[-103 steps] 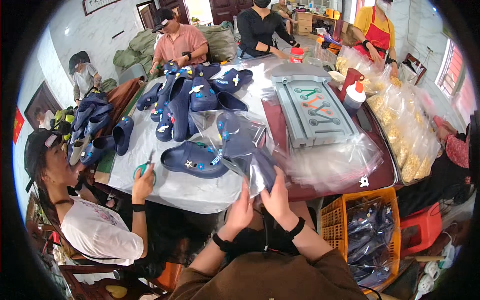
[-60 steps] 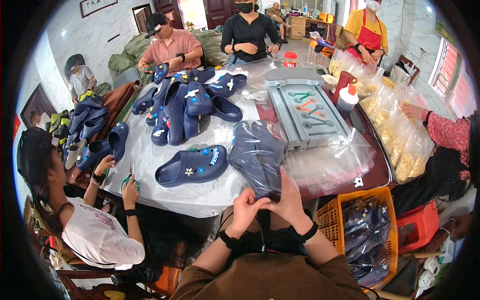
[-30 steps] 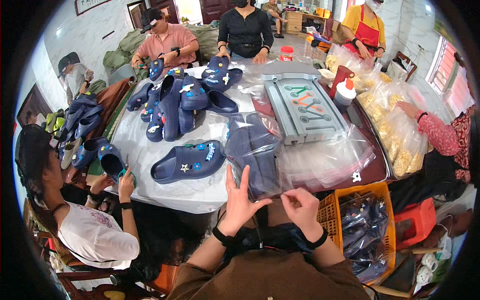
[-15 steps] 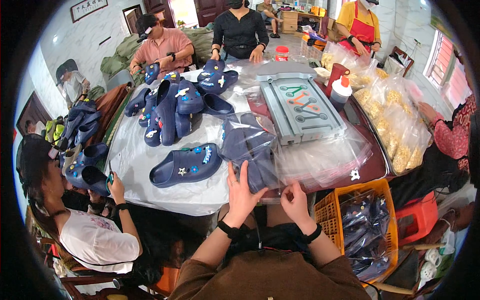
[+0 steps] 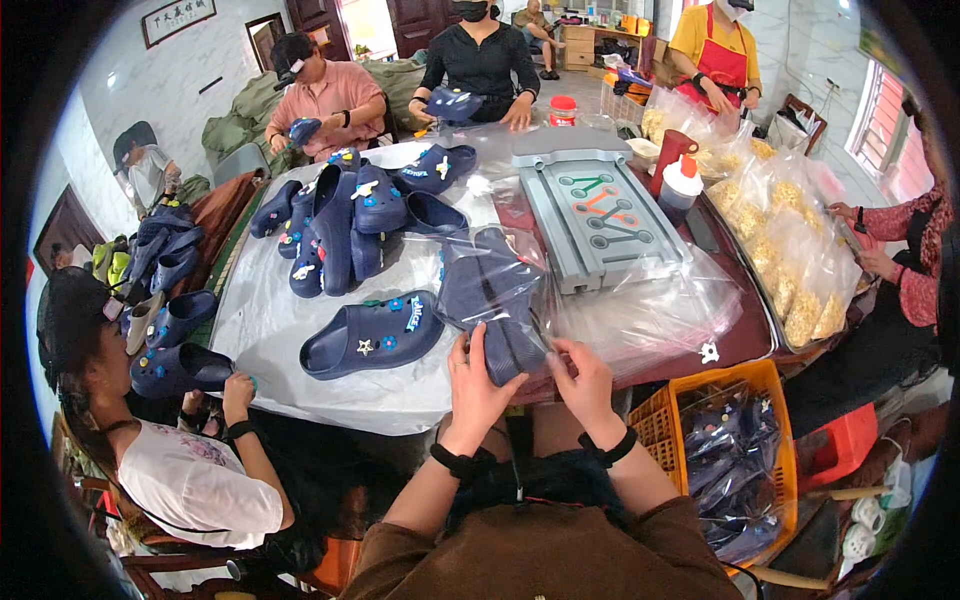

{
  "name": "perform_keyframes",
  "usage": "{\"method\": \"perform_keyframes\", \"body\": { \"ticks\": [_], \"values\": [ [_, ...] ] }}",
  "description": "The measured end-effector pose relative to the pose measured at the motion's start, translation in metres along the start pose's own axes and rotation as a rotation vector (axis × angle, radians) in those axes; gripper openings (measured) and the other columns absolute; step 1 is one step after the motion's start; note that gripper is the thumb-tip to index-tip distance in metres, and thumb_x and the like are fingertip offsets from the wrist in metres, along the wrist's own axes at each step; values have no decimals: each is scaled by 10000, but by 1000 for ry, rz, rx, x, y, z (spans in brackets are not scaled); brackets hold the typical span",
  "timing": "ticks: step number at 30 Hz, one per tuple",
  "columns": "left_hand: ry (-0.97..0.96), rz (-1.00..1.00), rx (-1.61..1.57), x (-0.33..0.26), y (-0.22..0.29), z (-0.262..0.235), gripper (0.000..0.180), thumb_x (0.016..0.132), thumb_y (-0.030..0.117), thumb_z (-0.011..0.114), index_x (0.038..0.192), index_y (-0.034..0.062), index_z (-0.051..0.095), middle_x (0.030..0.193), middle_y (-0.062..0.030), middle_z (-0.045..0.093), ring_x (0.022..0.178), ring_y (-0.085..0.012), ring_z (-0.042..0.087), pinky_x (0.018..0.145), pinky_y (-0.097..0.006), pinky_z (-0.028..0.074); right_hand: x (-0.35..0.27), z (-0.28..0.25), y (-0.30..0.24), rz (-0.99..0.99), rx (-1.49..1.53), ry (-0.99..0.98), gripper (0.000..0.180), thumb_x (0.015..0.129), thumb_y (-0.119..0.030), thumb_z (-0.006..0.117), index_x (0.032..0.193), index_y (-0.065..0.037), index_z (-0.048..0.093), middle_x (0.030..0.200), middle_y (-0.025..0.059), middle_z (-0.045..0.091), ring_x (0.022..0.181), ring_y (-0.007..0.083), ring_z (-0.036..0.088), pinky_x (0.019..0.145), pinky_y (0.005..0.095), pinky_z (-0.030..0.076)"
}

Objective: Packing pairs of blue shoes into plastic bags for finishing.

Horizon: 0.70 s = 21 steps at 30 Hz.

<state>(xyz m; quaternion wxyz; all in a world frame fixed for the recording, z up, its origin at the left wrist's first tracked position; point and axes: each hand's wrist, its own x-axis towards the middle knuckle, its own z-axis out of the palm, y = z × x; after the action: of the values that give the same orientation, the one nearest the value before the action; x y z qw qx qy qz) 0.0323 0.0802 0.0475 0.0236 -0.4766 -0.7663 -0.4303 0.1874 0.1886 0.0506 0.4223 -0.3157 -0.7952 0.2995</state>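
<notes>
Touching bagged navy clogs (image 5: 514, 346) at frame centre, our left hand (image 5: 480, 388) lies widely spread; our right hand (image 5: 580, 384) half-curls at the clear bag's (image 5: 500, 288) edge, grip unclear.

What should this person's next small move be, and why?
Probably to draw the right side of the clear bag snug against the navy clogs inside. The bag spreads loosely past them there, the right hand is at its near right edge, and the left hand lies at their near end, seemingly well placed to steady them.
</notes>
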Motion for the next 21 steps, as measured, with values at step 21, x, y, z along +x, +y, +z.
{"method": "perform_keyframes", "body": {
  "ticks": [21],
  "values": [
    [-140, 73, -130, -11, -6, -3, 1131, 732, 185, 885, 1595, 37, 170, 1239, -271, 593, 1088, -470, 612, 923, -484, 509, -4, -25, -15, -95, 76, 59, 502, 786, -137, 737, 1243, -26, 561, 1255, 226, 539, 1187, 389, 524, 1021, 458, 427]
  ]
}}
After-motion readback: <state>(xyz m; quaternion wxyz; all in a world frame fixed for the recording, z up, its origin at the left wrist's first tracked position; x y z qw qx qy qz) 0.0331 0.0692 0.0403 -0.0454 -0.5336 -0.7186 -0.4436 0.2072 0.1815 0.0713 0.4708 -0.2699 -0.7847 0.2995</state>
